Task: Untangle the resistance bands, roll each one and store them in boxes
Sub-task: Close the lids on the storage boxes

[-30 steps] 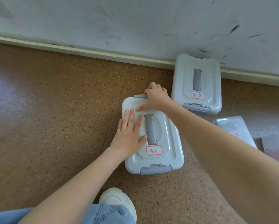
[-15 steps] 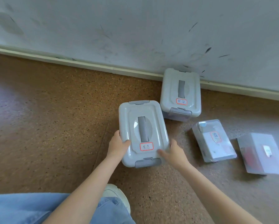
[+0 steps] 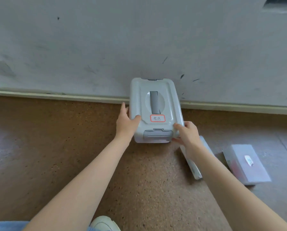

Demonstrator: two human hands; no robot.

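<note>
Two hands are clamped on the grey box [image 3: 156,110], raised in front of the wall: left hand [image 3: 126,124] and right hand [image 3: 187,134] grip its near corners. Rigid, smooth plastic, judged light; the side grip is judged safest.

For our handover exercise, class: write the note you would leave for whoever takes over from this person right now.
Left hand grips the left side of the grey box, thumb on the lid. Right hand holds its near right corner.
The box is shut, latched and raised near the wall; whether anything is under it cannot be seen.
Two clear boxes lie on the floor to the right: one partly behind the right forearm, one further right.
No loose bands in view.
Left: set the grey box down.
</note>
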